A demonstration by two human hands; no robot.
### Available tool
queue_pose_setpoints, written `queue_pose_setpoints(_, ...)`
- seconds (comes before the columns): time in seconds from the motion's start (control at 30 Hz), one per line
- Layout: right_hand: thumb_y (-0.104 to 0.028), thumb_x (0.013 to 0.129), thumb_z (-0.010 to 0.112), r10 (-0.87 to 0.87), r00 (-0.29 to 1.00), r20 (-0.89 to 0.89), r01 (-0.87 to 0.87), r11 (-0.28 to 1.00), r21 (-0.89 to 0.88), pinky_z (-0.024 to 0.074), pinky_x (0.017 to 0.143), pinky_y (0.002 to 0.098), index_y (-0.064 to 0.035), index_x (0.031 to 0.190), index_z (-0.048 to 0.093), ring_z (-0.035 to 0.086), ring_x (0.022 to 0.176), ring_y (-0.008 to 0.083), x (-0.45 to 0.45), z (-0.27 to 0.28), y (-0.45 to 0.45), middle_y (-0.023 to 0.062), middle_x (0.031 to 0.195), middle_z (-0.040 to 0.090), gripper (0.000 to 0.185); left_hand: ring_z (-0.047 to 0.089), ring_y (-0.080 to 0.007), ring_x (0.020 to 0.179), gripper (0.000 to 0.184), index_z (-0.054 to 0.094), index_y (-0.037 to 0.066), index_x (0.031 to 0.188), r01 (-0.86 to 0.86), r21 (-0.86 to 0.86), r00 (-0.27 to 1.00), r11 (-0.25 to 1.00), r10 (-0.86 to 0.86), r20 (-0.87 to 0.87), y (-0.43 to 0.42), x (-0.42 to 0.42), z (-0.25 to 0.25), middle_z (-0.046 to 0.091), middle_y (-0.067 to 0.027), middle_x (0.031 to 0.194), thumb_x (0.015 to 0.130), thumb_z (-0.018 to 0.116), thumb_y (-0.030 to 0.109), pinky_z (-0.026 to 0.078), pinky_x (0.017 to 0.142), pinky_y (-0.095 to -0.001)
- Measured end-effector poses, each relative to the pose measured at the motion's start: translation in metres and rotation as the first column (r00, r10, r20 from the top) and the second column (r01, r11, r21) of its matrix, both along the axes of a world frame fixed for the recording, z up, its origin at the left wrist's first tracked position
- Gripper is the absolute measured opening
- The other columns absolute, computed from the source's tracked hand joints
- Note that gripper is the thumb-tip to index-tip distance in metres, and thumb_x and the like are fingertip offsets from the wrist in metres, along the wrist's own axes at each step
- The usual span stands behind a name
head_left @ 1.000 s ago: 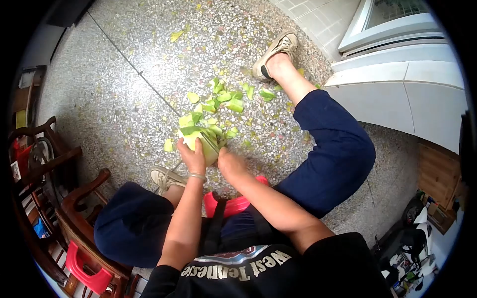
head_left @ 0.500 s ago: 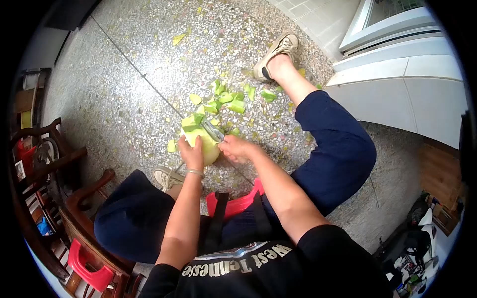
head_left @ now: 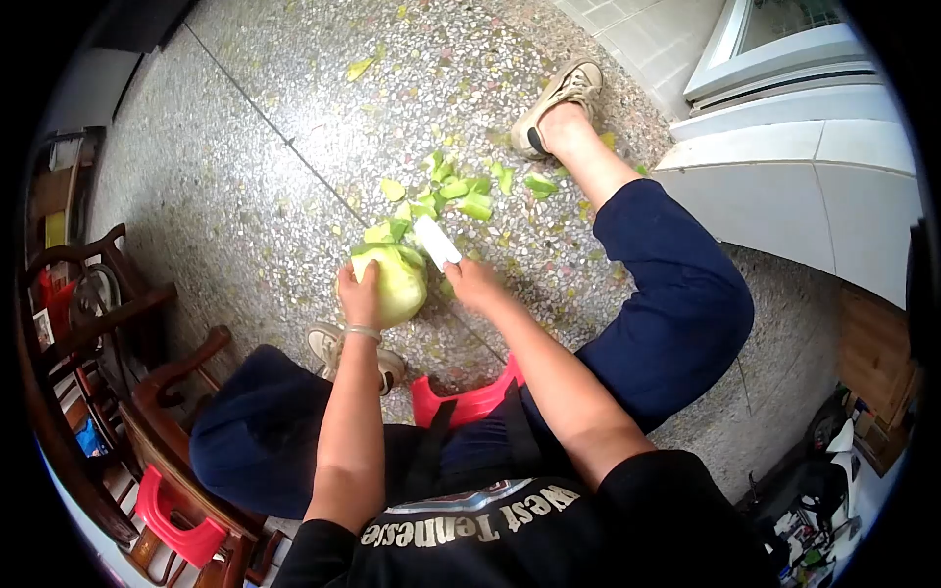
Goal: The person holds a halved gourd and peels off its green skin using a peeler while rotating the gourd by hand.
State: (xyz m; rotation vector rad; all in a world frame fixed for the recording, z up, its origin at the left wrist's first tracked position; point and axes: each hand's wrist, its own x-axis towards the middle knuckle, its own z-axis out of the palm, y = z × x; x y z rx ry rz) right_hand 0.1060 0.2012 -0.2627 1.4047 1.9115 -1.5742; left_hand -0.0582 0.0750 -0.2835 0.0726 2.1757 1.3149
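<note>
My left hand (head_left: 361, 294) grips the near left side of a large, round, pale-green fruit (head_left: 399, 286) that looks like a partly peeled pomelo, its thumb lying over the top. A strip of green peel (head_left: 377, 251) hangs at its far edge. In my right hand (head_left: 475, 284) is a knife (head_left: 437, 241), its broad blade bright with glare and pointing away to the upper left. The blade is beside the fruit, apart from it. Several green peel pieces (head_left: 474, 205) lie on the floor just beyond.
The speckled stone floor (head_left: 265, 196) spreads ahead, with a yellowish scrap (head_left: 360, 69) farther off. My shoe (head_left: 561, 103) rests at the upper right, near a tiled ledge (head_left: 774, 196). A wooden chair (head_left: 186, 382) stands on the left. Beneath me is a red stool (head_left: 461, 400).
The knife has come away from the fruit's far side and turned its flat blade upward. My left hand has shifted slightly left on the fruit, which has turned.
</note>
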Motion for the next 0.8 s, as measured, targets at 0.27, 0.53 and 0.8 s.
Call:
queue_pose_setpoints(0.27, -0.039, 0.091, 0.042, -0.103, 0.993, -0.055, 0.088, 0.97, -0.226, 0.0457, 0.041, 0.0364, 0.0044, 0.092, 0.055, 0.053, 0.041, 0.0238, -0.004, -0.035, -0.022, 0.0118, 0.055, 0.054, 0.045, 0.057, -0.0152, 0.071, 0.034, 0.05, -0.004, 0.103, -0.023, 0.094, 1.0, 0.995, 0.023, 0.001, -0.006, -0.004, -0.019, 0.06, -0.0103, 0.088, 0.08, 0.065, 0.017, 0.049, 0.063, -0.0278)
queue_pose_setpoints(0.53, -0.045, 0.091, 0.04, -0.238, 0.97, -0.056, 0.179, 0.849, -0.498, 0.0321, 0.033, 0.031, -0.005, 0.077, 0.046, 0.036, 0.034, 0.014, -0.002, -0.056, -0.018, 0.0022, 0.05, 0.04, 0.043, 0.058, -0.0152, 0.075, 0.033, 0.051, -0.005, 0.104, -0.024, 0.02, 1.0, 1.0, 0.024, 0.013, 0.008, 0.001, 0.003, 0.061, -0.0112, 0.092, 0.081, 0.063, 0.014, 0.049, 0.066, -0.0273)
queue_pose_setpoints(0.8, -0.046, 0.093, 0.037, -0.203, 0.979, -0.004, 0.136, 0.672, -0.728, 0.0277, 0.032, 0.031, -0.0099, 0.066, 0.04, 0.03, 0.034, 0.0119, -0.021, -0.044, 0.001, -0.0011, 0.045, 0.032, 0.045, 0.058, -0.0148, 0.076, 0.029, 0.051, -0.005, 0.102, -0.002, 0.015, 0.998, 1.0, 0.003, -0.065, 0.004, 0.004, 0.001, 0.062, -0.0112, 0.091, 0.082, 0.062, 0.014, 0.048, 0.068, -0.0271)
